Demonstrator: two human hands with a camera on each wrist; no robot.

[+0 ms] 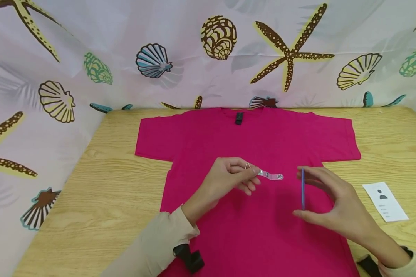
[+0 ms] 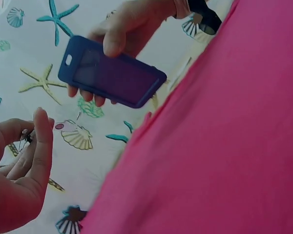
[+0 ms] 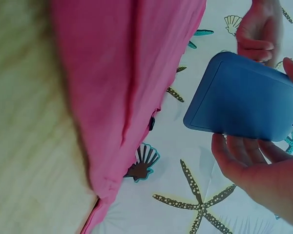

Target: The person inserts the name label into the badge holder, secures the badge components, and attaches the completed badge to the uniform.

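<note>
My left hand [image 1: 225, 175] pinches a metal badge clip with a clear snap strap [image 1: 273, 177] between thumb and fingers, over the pink T-shirt [image 1: 242, 142]. The strap sticks out to the right, its round snap at the free end. By its edges my right hand [image 1: 346, 206] grips a blue badge holder [image 1: 303, 190], seen edge-on from the head. The left wrist view shows the badge holder [image 2: 112, 75] with a framed window and a slot at one end. Its plain blue back [image 3: 244, 100] faces the right wrist camera. A gap separates strap and holder.
A white card [image 1: 384, 202] with a person icon and small print lies on the wooden table [image 1: 107, 184], right of the shirt. The shirt is spread out, collar and dark label [image 1: 239, 118] at the far side. A shell-patterned cloth [image 1: 187, 30] hangs behind.
</note>
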